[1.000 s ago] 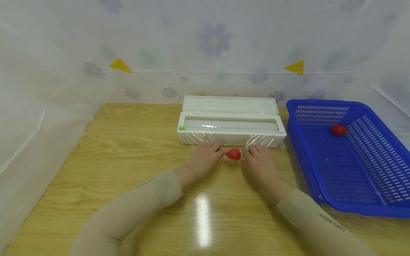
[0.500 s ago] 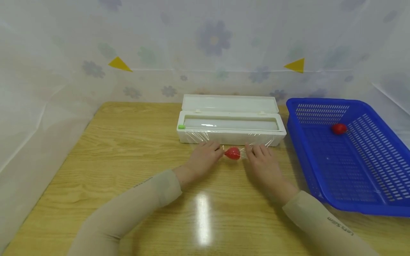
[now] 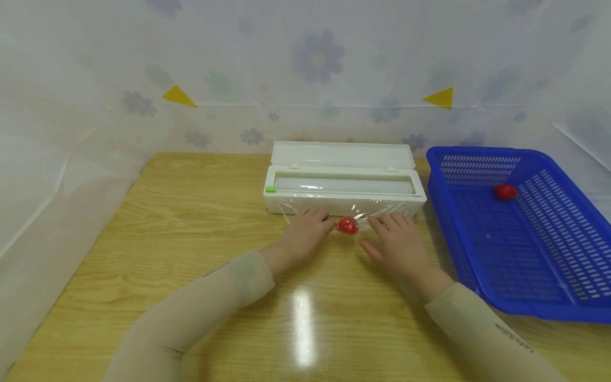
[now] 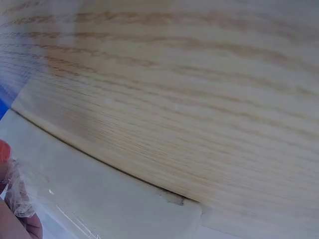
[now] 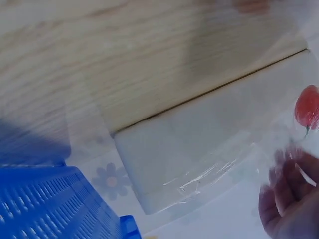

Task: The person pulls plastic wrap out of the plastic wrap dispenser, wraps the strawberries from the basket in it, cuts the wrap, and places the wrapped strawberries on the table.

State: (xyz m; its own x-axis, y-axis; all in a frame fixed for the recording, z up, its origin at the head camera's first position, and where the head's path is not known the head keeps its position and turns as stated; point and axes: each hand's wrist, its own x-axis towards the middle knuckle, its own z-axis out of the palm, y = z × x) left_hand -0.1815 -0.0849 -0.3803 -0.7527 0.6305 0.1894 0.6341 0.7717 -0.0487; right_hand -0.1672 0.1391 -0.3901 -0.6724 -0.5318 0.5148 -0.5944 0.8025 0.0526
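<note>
The left hand (image 3: 306, 233) is pinching film (image 4: 19, 194) beside the red fruit (image 3: 347, 225), probably keeping it snug; the right hand (image 3: 400, 243), thumb and fingers apart, seems to be touching film opposite. The fruit is lying wrapped just before the box (image 3: 334, 171), whose raised lid (image 3: 343, 155) is exposing its roll (image 3: 343, 185) near the table's far edge. Rightward, a basket (image 3: 451, 233) is holding a second fruit (image 3: 505, 192). The woodgrain table (image 3: 191, 223) is shining; beyond, a flowered sheet (image 3: 229, 63) is hanging.

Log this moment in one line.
left hand: pinches film; right hand: thumb spread, near red item; white box: lid open; blue basket: second red item inside
</note>
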